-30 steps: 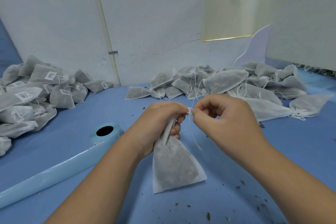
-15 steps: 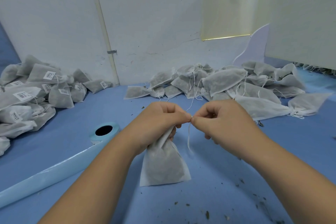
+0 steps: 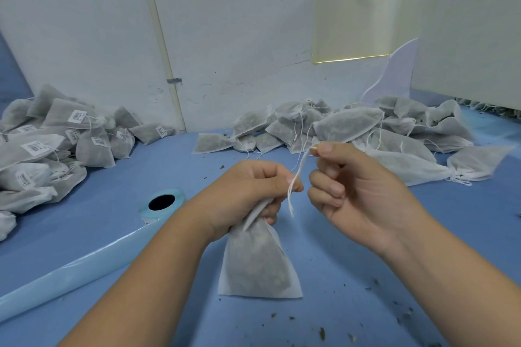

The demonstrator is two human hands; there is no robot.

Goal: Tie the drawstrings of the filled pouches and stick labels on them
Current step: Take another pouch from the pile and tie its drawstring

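A filled grey-white pouch (image 3: 258, 265) stands on the blue table in front of me. My left hand (image 3: 248, 191) grips its gathered neck. A white drawstring (image 3: 297, 175) runs from that neck up and right to my right hand (image 3: 349, 186), which pinches the string's end between thumb and forefinger, raised above the left hand. A loose end of string hangs down between the hands.
A heap of labelled pouches (image 3: 53, 149) lies at the left. A heap of pouches without labels (image 3: 361, 132) lies at the back right by the wall. A blue label roll (image 3: 162, 204) with its long liner strip (image 3: 70, 270) lies left of my left arm. Herb crumbs dot the table (image 3: 352, 276).
My right hand has drawn away from the left, up and to the right, pulling the drawstring out. The pouch stays in my left hand.
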